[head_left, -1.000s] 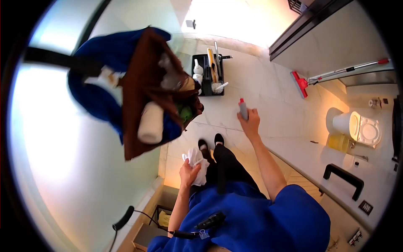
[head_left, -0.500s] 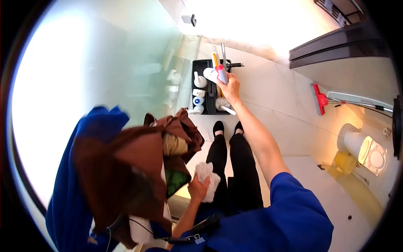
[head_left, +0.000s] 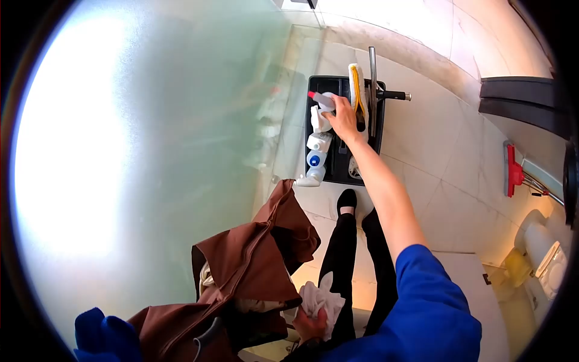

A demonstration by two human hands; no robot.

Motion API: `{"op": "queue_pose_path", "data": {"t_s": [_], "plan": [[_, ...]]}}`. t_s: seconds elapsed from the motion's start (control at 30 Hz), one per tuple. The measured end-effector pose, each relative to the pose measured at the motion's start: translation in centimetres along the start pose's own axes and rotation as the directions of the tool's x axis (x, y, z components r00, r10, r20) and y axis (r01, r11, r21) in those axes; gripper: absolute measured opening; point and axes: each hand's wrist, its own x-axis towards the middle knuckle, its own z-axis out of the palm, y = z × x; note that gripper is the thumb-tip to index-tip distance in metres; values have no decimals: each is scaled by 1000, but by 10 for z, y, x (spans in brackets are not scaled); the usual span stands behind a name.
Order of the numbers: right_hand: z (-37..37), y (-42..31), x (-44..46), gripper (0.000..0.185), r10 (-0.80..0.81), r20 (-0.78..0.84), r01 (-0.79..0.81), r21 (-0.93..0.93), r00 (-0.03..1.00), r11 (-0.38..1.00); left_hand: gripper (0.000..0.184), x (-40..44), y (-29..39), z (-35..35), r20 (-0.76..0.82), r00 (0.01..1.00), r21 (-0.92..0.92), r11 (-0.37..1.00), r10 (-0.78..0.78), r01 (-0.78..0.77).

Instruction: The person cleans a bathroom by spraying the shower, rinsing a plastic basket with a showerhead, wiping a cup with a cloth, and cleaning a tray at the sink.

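My right hand [head_left: 342,119] is closed on a spray bottle [head_left: 324,100] with a grey head and a red nozzle, at the left side of a black caddy [head_left: 378,142] on the floor. Its nozzle points left; my fingers hide part of it. Just below it in the caddy stand several white bottles [head_left: 316,158], one with a blue round cap. A white-and-yellow brush or pad [head_left: 357,90] and a metal-handled tool [head_left: 372,90] lie along the right side. Low in the view, my left hand [head_left: 310,324] grips a crumpled white cloth [head_left: 321,301].
Brown fabric bags [head_left: 241,259] hang at my left, with blue cloth [head_left: 105,335] beside them. A frosted glass panel [head_left: 181,133] runs along the left. A red squeegee [head_left: 512,170] leans at the right, near a toilet [head_left: 550,268] and a yellow item [head_left: 517,266].
My right hand has moved the spray bottle to the caddy's left side and turned its nozzle leftward. The view has shifted, and the brown bags appear lower. The left hand still holds the cloth.
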Motion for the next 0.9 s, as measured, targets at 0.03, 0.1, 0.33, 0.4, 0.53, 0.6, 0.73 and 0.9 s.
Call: {"op": "queue_pose_path", "data": {"t_s": [0.03, 0.1, 0.33, 0.4, 0.53, 0.6, 0.73, 0.9], "plan": [[-5, -10, -10, 33, 22, -72, -24, -27, 997, 999, 43, 1, 5, -1, 3, 1000, 18, 1000, -7, 7], [-6, 5, -42, 37, 77, 189, -48, -155, 979, 987, 43, 4, 10, -2, 13, 1000, 54, 998, -12, 11], [16, 17, -59, 45, 99, 685, 214, -357, 722, 909, 43, 11, 3, 4, 12, 1000, 61, 998, 18, -19], [18, 28, -46, 41, 59, 750, 283, -320, 659, 904, 44, 15, 3, 3, 2, 999, -2, 999, 39, -39], [10, 32, -44, 32, -57, 748, 439, -324, 661, 838, 46, 11, 2, 5, -15, 994, -170, 979, 110, -111], [7, 25, -61, 27, -155, 665, 442, -288, 730, 850, 47, 10, 5, 2, 19, 990, -199, 971, 141, -135], [-55, -56, -102, 32, -184, 390, 259, -149, 902, 954, 47, 4, 27, -8, 189, 966, -62, 984, 176, -167], [-207, -196, -177, 48, -71, 170, 84, -72, 983, 994, 68, -7, 67, -18, 259, 943, 130, 960, 209, -249]]}}
